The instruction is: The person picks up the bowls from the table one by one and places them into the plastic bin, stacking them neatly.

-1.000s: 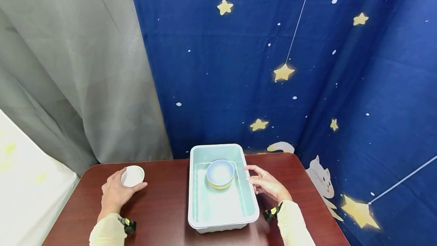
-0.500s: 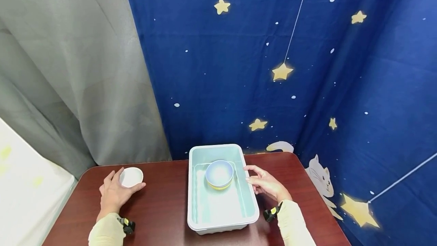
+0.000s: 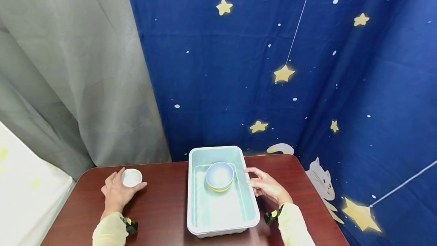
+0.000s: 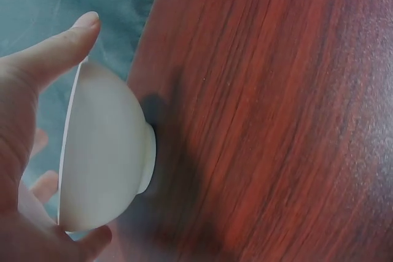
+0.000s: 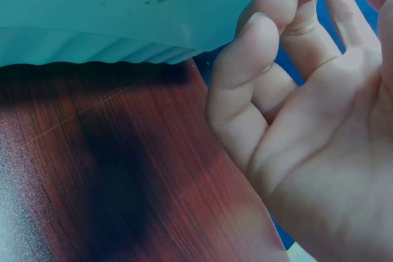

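Observation:
My left hand (image 3: 116,194) holds a small white bowl (image 3: 132,177) at the table's far left. In the left wrist view, the thumb and fingers grip opposite sides of the bowl's rim; its foot ring is close to the tabletop, and I cannot tell whether they touch. A pale turquoise plastic bin (image 3: 223,227) stands mid-table. Inside it, a light blue bowl (image 3: 219,175) is stacked on a yellow bowl (image 3: 219,190), of which only a thin edge shows. My right hand (image 3: 268,187) is at the bin's right rim, fingers loosely bent, fingertips at its outer edge.
The reddish-brown wooden table (image 3: 160,204) has rounded far corners. A grey curtain (image 3: 112,86) and a blue starry curtain (image 3: 211,67) hang close behind it. A white surface with pale yellow patches (image 3: 27,196) stands at the left.

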`<action>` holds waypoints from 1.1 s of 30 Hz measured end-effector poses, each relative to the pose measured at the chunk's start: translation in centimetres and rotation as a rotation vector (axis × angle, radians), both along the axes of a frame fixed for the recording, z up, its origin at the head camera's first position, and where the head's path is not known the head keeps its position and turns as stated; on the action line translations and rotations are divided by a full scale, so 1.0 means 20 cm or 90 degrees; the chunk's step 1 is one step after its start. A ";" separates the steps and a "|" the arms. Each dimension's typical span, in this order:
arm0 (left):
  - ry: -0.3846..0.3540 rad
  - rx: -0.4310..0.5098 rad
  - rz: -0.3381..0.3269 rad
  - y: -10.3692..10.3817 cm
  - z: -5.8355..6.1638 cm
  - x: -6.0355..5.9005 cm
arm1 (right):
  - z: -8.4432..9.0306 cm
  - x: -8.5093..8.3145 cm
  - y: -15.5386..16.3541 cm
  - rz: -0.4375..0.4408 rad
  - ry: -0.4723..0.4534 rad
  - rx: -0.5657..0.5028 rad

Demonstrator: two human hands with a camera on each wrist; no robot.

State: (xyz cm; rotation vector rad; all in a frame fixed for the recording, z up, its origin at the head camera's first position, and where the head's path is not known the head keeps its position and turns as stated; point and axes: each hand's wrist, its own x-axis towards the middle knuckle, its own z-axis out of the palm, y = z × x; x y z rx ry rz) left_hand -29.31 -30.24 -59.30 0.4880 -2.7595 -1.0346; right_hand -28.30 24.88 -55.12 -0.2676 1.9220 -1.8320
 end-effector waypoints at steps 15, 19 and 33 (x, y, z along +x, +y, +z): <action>-0.031 -0.012 0.033 0.02 0.02 0.00 | 0.00 0.01 -0.01 -0.009 0.001 -0.006; -0.043 -0.021 0.036 0.02 0.02 0.02 | 0.00 0.01 -0.01 -0.007 -0.007 -0.005; -0.050 -0.052 0.017 0.02 0.05 0.07 | -0.01 0.01 -0.01 -0.002 -0.003 -0.009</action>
